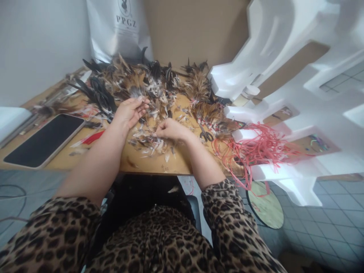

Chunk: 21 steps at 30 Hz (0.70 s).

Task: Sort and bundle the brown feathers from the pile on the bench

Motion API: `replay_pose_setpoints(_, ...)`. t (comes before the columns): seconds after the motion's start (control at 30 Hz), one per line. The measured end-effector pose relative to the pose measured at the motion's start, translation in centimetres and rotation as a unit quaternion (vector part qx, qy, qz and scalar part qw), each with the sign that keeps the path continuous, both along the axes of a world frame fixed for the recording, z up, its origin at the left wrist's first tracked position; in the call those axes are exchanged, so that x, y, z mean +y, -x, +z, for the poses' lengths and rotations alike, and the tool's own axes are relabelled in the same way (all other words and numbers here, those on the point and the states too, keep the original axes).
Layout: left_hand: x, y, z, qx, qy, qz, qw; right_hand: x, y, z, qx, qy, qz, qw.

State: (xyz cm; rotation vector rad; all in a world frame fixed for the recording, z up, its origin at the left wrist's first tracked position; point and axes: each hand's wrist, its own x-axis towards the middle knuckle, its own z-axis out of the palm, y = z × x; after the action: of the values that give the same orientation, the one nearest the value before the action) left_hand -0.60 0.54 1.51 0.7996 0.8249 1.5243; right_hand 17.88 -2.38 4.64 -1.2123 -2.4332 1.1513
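Note:
My left hand [132,112] is raised over the wooden table, thumb and forefinger together and the other fingers loosely curled. Whatever is between its fingertips is too small to make out. Lower and to the right, my right hand [172,129] pinches at the edge of a scattered pile of small loose feathers [155,146]; a pale feather seems to be at its fingertips. Beyond both hands lie brown feather bunches [133,81] and a bunch of long black feathers [101,96]. Black-handled scissors [206,135] rest right of my right hand, beside another brown feather bunch [209,115].
A phone [45,140] lies at the left, near a red feather [93,137]. Pink-red ribbon strands [261,148] hang over white foam pieces [236,77] on the right. A silvery bag [122,34] stands behind. A round stool [265,204] is below the table edge.

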Motion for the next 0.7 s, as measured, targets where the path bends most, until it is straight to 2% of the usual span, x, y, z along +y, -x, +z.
replay_pose_setpoints(0.13, -0.2, -0.1, 0.1, 0.002, -0.005, -0.008, 1.0, -0.7, 1.1, -1.2, -0.064, -0.063, -0.032, 0.995)
replay_pose_setpoints(0.23, -0.3, 0.0, 0.2, -0.005, -0.001, -0.016, 1.0, -0.7, 1.4, -1.5, -0.011, -0.059, -0.036, 0.998)
replay_pose_setpoints(0.37, -0.5, -0.1, 0.5, -0.024, 0.012, -0.024, 0.999, 0.2, 0.4, 0.0, 0.14, 0.022, -0.078, 0.987)
replay_pose_setpoints(0.5, -0.7, -0.1, 0.8, -0.036, 0.021, -0.052, 0.998, 0.9, -0.7, 1.8, 0.216, 0.038, -0.111, 0.969)
replay_pose_setpoints(0.6, -0.8, -0.1, 0.9, -0.035, 0.023, -0.06, 0.997, 0.9, -0.7, 1.9, 0.174, 0.058, -0.077, 0.98)
replay_pose_setpoints(0.7, -0.8, 0.0, 0.8, -0.039, 0.023, -0.064, 0.997, 0.5, -0.4, 1.1, 0.083, 0.066, -0.023, 0.994)
